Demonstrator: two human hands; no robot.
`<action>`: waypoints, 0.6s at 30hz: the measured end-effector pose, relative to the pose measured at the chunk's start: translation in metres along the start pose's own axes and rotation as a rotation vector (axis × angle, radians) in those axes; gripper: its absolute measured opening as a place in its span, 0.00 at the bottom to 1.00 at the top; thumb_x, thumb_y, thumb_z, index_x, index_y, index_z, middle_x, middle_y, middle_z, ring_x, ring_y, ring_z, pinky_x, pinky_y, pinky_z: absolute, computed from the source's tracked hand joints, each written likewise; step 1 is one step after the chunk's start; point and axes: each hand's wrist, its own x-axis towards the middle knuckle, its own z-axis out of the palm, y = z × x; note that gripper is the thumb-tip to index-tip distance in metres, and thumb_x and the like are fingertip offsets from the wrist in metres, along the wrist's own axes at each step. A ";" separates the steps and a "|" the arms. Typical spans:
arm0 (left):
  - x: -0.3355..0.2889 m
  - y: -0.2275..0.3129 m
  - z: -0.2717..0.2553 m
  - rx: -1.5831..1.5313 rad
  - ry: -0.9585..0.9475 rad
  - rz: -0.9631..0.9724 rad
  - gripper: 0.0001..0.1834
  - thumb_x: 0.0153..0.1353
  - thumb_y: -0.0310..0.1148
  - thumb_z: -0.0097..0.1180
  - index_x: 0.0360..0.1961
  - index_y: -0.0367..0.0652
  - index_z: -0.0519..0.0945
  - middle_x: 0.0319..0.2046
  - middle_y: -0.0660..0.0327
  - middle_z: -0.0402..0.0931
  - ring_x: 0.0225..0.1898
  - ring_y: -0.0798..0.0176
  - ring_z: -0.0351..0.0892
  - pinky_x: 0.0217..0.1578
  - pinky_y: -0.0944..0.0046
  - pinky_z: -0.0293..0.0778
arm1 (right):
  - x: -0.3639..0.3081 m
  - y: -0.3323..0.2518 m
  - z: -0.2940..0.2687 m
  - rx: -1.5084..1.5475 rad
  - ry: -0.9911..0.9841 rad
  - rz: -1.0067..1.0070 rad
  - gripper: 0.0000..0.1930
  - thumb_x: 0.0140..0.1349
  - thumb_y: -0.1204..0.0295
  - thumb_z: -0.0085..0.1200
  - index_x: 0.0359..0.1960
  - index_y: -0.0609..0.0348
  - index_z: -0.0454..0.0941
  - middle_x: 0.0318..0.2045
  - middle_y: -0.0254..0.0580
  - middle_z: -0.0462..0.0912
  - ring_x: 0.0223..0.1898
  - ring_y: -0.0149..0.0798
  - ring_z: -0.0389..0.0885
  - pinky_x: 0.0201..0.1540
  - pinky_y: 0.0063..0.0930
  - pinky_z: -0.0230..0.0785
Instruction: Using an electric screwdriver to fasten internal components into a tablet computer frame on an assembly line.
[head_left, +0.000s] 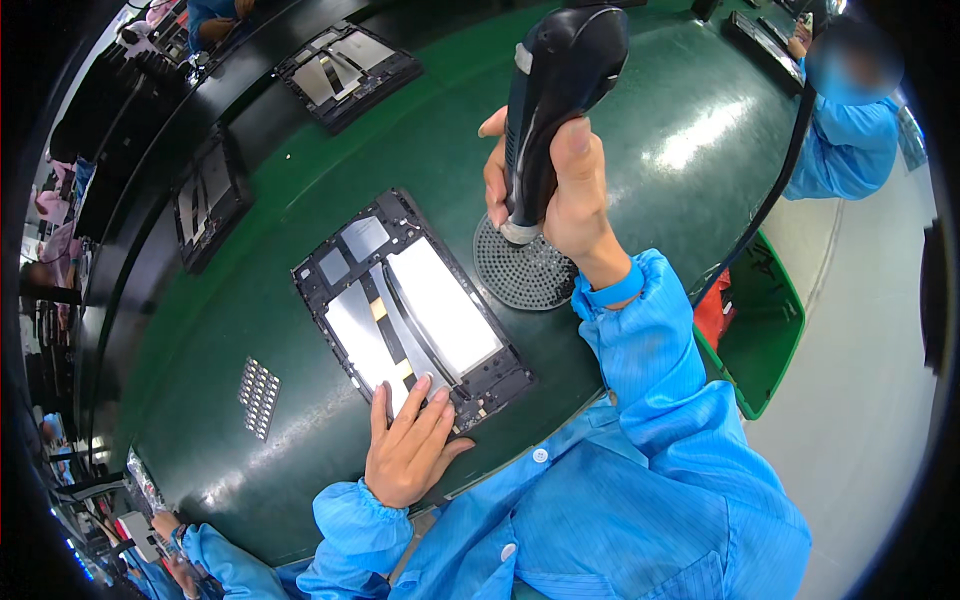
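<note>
An opened tablet (433,300), its back off, lies flat on the green table with silver panels, a black frame and dark ribbon cables showing. My left hand (408,455) rests on its near edge, fingers spread and stretched out, gripping nothing. Above and to the right of the tablet, my right hand (572,190) is wrapped round the handle of a black pistol-shaped handheld scanner (545,110). The scanner's bulky head points up and away. Beneath the right hand, a round grey perforated disc (510,275) lies partly hidden on the table.
Two more opened tablets lie at the far left: one tablet (350,75) and another tablet (210,200). A small sheet of square parts (260,398) is left of mine. A green bin (770,350) with something red stands right, near a black cable (770,205). Co-workers sit at both sides.
</note>
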 end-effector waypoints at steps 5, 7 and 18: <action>0.008 0.002 -0.004 0.021 0.004 0.017 0.23 0.39 0.31 0.69 0.40 0.37 0.79 0.44 0.55 0.78 0.55 0.51 0.73 0.56 0.35 0.57 | -0.001 0.006 -0.002 -0.016 -0.015 -0.006 0.31 0.64 0.43 0.40 0.40 0.66 0.71 0.17 0.39 0.74 0.16 0.27 0.72 0.18 0.19 0.65; 0.003 -0.001 -0.011 0.016 0.036 0.078 0.22 0.39 0.27 0.68 0.40 0.38 0.79 0.41 0.56 0.79 0.52 0.53 0.75 0.56 0.38 0.59 | -0.001 0.005 -0.003 -0.015 -0.023 -0.012 0.31 0.64 0.43 0.40 0.40 0.66 0.71 0.17 0.39 0.74 0.16 0.27 0.72 0.18 0.19 0.65; -0.003 -0.031 -0.032 -0.003 0.466 -0.392 0.08 0.52 0.18 0.58 0.34 0.38 0.80 0.38 0.53 0.81 0.41 0.52 0.81 0.48 0.53 0.70 | -0.009 0.008 -0.001 -0.008 -0.027 0.012 0.40 0.61 0.37 0.37 0.46 0.72 0.69 0.20 0.42 0.76 0.17 0.30 0.73 0.20 0.21 0.66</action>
